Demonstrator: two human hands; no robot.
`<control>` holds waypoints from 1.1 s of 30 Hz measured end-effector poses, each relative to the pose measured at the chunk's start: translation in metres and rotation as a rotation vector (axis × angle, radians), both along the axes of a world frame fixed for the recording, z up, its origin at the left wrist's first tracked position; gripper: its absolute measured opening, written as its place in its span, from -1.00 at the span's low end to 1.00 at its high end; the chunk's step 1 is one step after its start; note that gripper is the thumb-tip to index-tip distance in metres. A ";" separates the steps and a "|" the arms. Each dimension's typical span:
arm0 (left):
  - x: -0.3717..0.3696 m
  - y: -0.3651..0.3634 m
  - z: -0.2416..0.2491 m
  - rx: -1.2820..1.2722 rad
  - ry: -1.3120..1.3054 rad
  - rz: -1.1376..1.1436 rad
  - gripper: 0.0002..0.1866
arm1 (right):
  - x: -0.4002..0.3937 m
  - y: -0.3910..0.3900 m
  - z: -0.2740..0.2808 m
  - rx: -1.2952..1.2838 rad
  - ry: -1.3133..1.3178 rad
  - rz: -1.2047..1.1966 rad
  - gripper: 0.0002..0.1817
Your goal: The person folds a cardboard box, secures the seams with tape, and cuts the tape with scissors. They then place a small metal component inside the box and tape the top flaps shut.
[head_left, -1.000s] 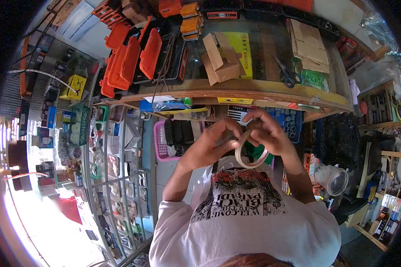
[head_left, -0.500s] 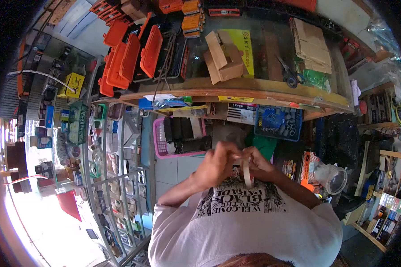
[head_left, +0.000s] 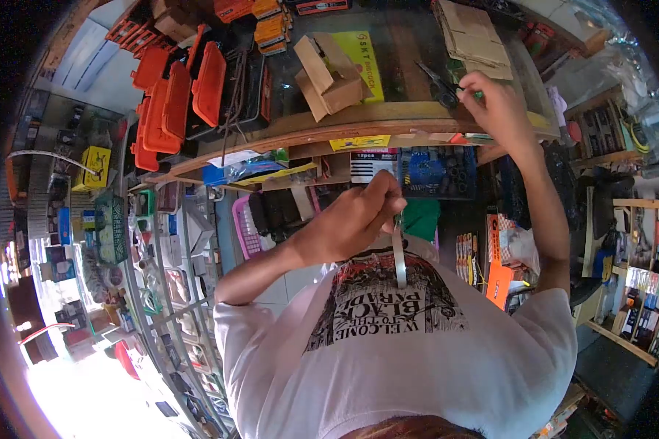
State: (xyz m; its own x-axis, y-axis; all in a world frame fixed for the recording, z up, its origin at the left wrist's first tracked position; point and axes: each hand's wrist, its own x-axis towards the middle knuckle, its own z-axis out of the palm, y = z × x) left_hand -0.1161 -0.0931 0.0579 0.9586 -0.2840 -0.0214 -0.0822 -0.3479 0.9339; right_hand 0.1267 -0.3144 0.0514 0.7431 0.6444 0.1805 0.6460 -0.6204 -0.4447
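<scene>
Though in the left grip (head_left: 348,225), pale ring (head_left: 400,257) mostly outside, toward the shirt (head_left: 395,373)

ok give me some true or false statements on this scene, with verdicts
1. The left hand holds a roll of tape. True.
2. The right hand is inside a pink basket. False: it is at the scissors.
3. The scissors lie on the countertop. True.
4. The cardboard box near the yellow SKT bibcock box is sealed. False: its flap stands open.
5. The toolbox lids are blue. False: they are orange.
6. The white T-shirt has printed lettering. True.
</scene>
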 end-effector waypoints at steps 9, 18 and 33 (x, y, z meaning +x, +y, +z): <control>0.021 0.018 -0.001 -0.014 0.131 -0.183 -0.72 | 0.016 0.034 -0.006 -0.298 -0.318 0.035 -0.65; 0.018 0.039 0.005 -0.063 0.228 -0.233 -0.71 | 0.030 0.034 -0.008 -0.336 -0.150 0.096 -0.59; 0.010 0.042 0.009 -0.023 0.183 -0.100 -0.67 | 0.021 0.013 0.017 -0.023 0.019 0.170 -0.41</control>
State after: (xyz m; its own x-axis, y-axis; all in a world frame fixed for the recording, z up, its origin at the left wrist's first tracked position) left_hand -0.1058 -0.0513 0.0670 0.9064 -0.3798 -0.1848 0.0562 -0.3251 0.9440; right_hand 0.1479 -0.3018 0.0689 0.6266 0.7645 0.1514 0.7338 -0.5132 -0.4452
